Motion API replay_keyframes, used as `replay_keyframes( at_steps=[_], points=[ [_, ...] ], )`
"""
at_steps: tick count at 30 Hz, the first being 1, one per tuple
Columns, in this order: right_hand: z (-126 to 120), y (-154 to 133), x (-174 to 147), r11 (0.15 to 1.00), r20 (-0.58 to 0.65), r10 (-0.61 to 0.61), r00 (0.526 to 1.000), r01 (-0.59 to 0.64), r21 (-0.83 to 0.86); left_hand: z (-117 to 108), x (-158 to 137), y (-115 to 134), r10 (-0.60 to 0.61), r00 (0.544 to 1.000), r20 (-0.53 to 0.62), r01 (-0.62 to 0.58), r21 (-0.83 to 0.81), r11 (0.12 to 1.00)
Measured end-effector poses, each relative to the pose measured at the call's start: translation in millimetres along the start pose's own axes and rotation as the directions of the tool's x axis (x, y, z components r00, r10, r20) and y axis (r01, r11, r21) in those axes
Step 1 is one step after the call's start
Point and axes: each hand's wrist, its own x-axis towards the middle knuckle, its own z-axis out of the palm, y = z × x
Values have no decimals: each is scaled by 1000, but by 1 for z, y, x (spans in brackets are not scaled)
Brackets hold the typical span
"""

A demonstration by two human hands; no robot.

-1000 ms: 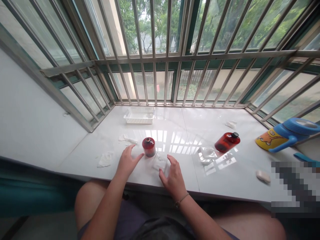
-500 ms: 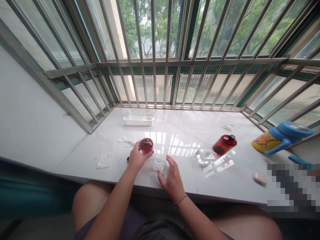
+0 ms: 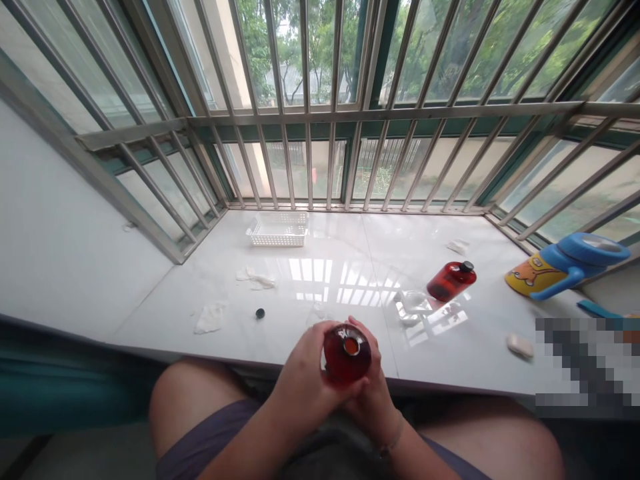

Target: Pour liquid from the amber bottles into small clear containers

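An uncapped red bottle (image 3: 345,367) is held up near the front edge of the white ledge, its round mouth facing me. Wrapped around its left side is my left hand (image 3: 310,367). My right hand (image 3: 373,387) closes on the other side, its fingers partly hidden behind the bottle. A small black cap (image 3: 260,313) lies on the ledge to the left. Just beyond my hands is a clear plastic piece (image 3: 318,311), partly covered by them.
A white perforated basket (image 3: 278,230) stands by the window bars. Crumpled tissues (image 3: 211,317) lie on the left. To the right are a capped red bottle (image 3: 451,281), a clear glass-like dish (image 3: 413,308), a pale soap-like block (image 3: 520,346) and a blue-and-yellow mug (image 3: 560,267).
The red bottle has come toward me and rightward, off the ledge. My right hand, apart from it before, now grips it too. The black cap is fully uncovered.
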Motion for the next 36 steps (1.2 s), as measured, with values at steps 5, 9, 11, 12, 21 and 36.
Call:
replay_keyframes(
  at_steps=[5, 9, 11, 12, 21, 36],
  points=[
    [-27, -6, -19, 984, -43, 174, 984, -176, -31, 31, -13, 2, -7, 998, 56, 12, -92, 996],
    [-41, -2, -25, 955, -76, 291, 954, -294, -39, 10, -3, -6, 85, 954, 288, -42, -153, 987],
    [-45, -4, -22, 915, -109, 396, 912, -402, -39, -5, 6, -22, 92, 961, 261, -67, -103, 992],
    [-46, -5, -20, 892, -128, 443, 887, -451, -39, -12, 11, -33, 70, 977, 203, -64, -39, 997],
    [-64, 18, -12, 826, -103, 542, 834, -552, -119, -11, 55, -116, -223, 950, 220, 200, 123, 972],
    [-65, 21, -11, 852, -127, 482, 867, -497, -163, 39, 30, -109, -264, 958, -114, 277, 122, 953]
  ],
)
